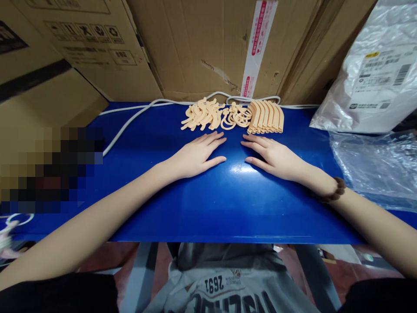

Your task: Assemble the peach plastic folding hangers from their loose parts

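My left hand (195, 155) lies flat, palm down, on the blue table (208, 208), fingers stretched toward the far side. My right hand (273, 157) lies flat beside it, also open, with a bead bracelet (335, 191) on the wrist. Neither hand holds anything. Just beyond the fingertips lie peach-coloured plastic parts: a loose heap of curved pieces (201, 114), a small pile of ring-shaped hooks (236, 116), and a neat row of stacked curved pieces (266, 116).
Cardboard boxes (195, 43) stand along the table's back edge. A white cable (130, 124) runs across the back left. Plastic bags (371, 78) lie at the right, one clear sheet (374, 165) on the table. A blurred patch covers the left.
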Available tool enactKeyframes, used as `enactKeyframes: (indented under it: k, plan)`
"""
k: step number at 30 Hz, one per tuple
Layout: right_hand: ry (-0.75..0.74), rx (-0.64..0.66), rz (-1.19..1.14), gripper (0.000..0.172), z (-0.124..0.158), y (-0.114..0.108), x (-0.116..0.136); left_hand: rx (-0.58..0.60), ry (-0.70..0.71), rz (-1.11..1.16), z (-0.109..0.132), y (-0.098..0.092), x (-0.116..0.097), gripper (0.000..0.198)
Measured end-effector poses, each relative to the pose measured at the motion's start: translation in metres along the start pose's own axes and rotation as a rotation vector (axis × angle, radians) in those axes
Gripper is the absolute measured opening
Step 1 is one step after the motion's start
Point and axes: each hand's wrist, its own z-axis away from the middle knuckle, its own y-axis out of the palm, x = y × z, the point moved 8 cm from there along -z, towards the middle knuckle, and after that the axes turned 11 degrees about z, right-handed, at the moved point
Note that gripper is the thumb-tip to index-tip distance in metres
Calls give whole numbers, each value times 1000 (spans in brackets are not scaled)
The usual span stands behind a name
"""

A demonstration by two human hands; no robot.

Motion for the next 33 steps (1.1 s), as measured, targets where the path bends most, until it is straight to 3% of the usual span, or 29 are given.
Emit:
enactKeyframes:
  k: [33]
  plan:
    - [-20,-2,53,59,0,1,2,1,10,-33,-1,0,-1,56]
